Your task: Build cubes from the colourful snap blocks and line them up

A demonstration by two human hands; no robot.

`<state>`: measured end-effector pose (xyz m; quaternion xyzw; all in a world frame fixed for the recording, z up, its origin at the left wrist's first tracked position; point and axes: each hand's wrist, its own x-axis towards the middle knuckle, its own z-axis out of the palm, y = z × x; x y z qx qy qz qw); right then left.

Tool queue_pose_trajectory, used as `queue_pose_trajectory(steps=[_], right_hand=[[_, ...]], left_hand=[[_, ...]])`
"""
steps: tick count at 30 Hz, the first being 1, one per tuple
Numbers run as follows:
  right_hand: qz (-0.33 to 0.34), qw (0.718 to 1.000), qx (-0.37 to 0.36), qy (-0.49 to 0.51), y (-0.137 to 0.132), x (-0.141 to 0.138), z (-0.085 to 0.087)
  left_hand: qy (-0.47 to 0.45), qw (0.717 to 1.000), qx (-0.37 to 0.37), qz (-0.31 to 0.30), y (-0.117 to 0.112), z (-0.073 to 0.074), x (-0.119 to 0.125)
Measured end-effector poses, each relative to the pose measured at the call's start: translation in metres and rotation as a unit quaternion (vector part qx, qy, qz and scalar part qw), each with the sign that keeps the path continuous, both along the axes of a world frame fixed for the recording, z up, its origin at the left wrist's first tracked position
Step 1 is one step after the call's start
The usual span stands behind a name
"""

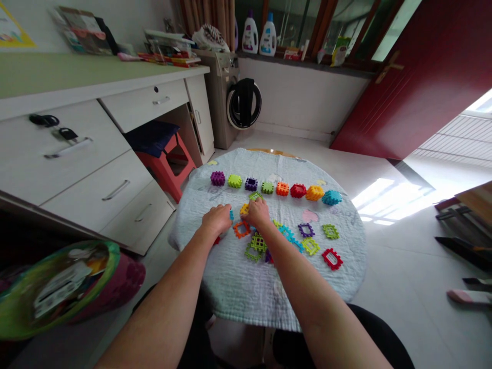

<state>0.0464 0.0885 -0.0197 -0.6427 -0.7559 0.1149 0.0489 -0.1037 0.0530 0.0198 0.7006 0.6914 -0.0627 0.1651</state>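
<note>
The right hand [257, 213] curves over a yellow block [244, 209], the left hand [217, 219] beside a blue block [231, 215], the fingers [249, 206] closed down but their hold unclear; such light, stiff plastic pinches best at notched edges.

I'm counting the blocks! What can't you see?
Head view:
Blue plastic block: mostly hidden by the left hand.
Yellow plastic block: partly hidden by the right hand.
Purple plastic block: partly hidden by the right forearm.
Red plastic block: partly hidden by the left hand.
</note>
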Motion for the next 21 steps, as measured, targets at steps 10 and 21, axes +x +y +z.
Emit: queue_pose_trajectory(steps=[10, 21], right_hand=[[0.015, 1.0, 0.021, 0.002, -0.003, 0.003, 0.006], [-0.031, 0.996, 0.082, 0.003, 0.015, 0.11, 0.032]], left_hand=[[0.005, 1.0, -0.009, -0.007, 0.003, -0.002, 0.002], [0.003, 0.999, 0.004, -0.039, 0.004, -0.011, 0.005]])
